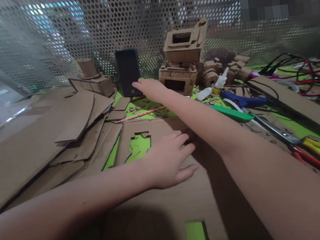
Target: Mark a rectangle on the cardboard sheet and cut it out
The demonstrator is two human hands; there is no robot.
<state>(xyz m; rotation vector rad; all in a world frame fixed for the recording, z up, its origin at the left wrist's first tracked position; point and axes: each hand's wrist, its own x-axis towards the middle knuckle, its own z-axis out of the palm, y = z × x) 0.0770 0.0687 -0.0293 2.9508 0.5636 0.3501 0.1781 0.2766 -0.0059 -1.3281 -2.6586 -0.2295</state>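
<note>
My left hand (170, 159) rests on a flat cardboard sheet (186, 198), its fingers spread and holding nothing. A ragged opening in the sheet, left of that hand, lets a bright green surface show through. Across the sheet my right hand (152, 89) reaches forward with fingers stretched out. Its fingertips are at the lower right of a black phone (128, 71) that stands upright near the mesh; whether they touch it I cannot tell. Beneath the right wrist lies a thin pinkish stick (142, 114).
Cardboard sheets (39, 130) are piled left. Behind are a cardboard box with a cylinder (92, 83), stacked cardboard boxes (182, 50) and perforated metal (137, 18). On the right lie a glue bottle (221, 82), blue glue gun (242, 99), green cutter (231, 113), red-and-yellow-handled tool (292, 139) and cables (311, 68).
</note>
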